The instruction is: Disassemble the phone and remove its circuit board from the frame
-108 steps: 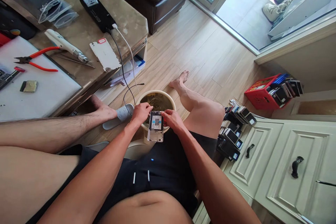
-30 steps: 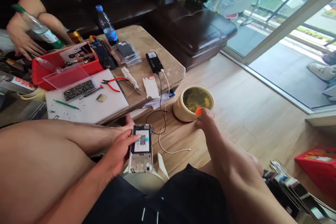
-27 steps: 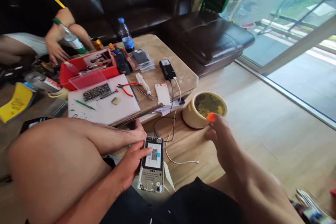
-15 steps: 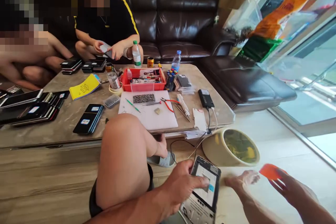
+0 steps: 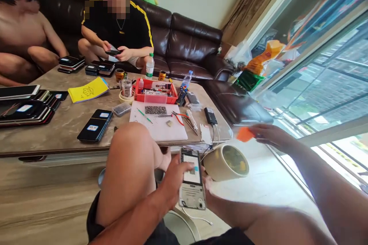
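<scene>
My left hand (image 5: 173, 178) grips an opened phone (image 5: 192, 196) by its side, above the floor between my legs. The phone's back cover is off and its inner parts show; my thumb presses on the pale label over the battery area. Out to the right, my right hand (image 5: 266, 134) pinches a thin orange piece (image 5: 245, 134), perhaps a plastic card, slightly blurred. This hand is past the table's right corner, above and beyond a cream waste bin (image 5: 211, 165) with yellowish stuff inside.
A marble-topped table (image 5: 66, 122) carries a white work mat (image 5: 156, 132), orange-handled cutters (image 5: 179, 116), a red tool box (image 5: 156, 99), a black power bank (image 5: 211, 116) and stacked phones (image 5: 96, 124). Two people sit behind it; one holds a dark phone (image 5: 113, 52). A white cable (image 5: 198, 219) hangs below.
My right hand has swung up and forward with the orange piece, from beside my foot to beyond the bin. The phone in my left hand is higher and more upright. The view has shifted.
</scene>
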The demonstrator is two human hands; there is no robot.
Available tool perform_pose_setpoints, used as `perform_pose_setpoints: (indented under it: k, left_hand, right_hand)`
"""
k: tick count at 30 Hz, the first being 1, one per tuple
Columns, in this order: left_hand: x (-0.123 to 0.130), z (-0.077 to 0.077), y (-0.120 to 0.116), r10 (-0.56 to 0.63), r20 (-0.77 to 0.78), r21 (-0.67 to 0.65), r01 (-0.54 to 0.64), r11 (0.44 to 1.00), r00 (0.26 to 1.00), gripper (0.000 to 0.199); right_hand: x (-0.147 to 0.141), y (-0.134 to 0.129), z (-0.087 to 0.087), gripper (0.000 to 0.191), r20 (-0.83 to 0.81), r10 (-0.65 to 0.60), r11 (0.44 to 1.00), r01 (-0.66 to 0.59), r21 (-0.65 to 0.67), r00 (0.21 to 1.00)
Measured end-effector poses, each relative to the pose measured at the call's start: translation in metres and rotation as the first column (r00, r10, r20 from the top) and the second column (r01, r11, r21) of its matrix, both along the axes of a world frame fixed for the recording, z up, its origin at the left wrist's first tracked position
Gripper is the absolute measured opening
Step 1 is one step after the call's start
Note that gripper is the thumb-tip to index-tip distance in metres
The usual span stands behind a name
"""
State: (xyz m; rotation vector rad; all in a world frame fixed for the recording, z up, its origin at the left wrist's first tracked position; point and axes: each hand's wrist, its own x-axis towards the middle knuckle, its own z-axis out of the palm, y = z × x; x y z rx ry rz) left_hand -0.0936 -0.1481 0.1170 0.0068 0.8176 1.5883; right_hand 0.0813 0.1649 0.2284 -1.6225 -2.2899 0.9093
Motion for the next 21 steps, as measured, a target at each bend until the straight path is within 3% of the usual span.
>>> perform_pose_setpoints:
  k: [8,10,13,16,18,21]
  left_hand:
    - [-0.046,0.014,-0.045,0.275,-0.118,-0.076,-0.285,0.956,0.954,0.029]
    - [-0.056,0.016,-0.056,0.381,-0.156,-0.136,-0.402,0.906,0.911,0.025]
    - [-0.068,0.015,-0.066,0.522,-0.192,-0.285,-0.556,0.780,0.831,0.021]
    - [-0.076,0.002,-0.061,0.554,-0.231,-0.403,-0.597,0.694,0.800,0.020]
    - [-0.079,-0.011,-0.054,0.527,-0.250,-0.414,-0.582,0.700,0.812,0.020]
    - [-0.079,-0.034,-0.046,0.448,-0.224,-0.423,-0.500,0.755,0.866,0.028]
  right_hand:
    - [-0.146,-0.007,0.002,0.022,-0.068,0.296,0.939,-0.303,-0.163,0.953]
    - [-0.178,-0.010,-0.006,0.016,-0.056,0.332,0.922,-0.336,-0.194,0.942]
    - [-0.216,-0.006,-0.028,0.014,0.018,0.381,0.896,-0.365,-0.254,0.924]
    - [-0.236,0.009,-0.058,0.017,0.087,0.413,0.876,-0.370,-0.311,0.906]
    - [-0.238,0.021,-0.079,0.017,0.096,0.409,0.872,-0.358,-0.334,0.907]
    - [-0.227,0.034,-0.102,0.019,0.060,0.361,0.879,-0.319,-0.354,0.931]
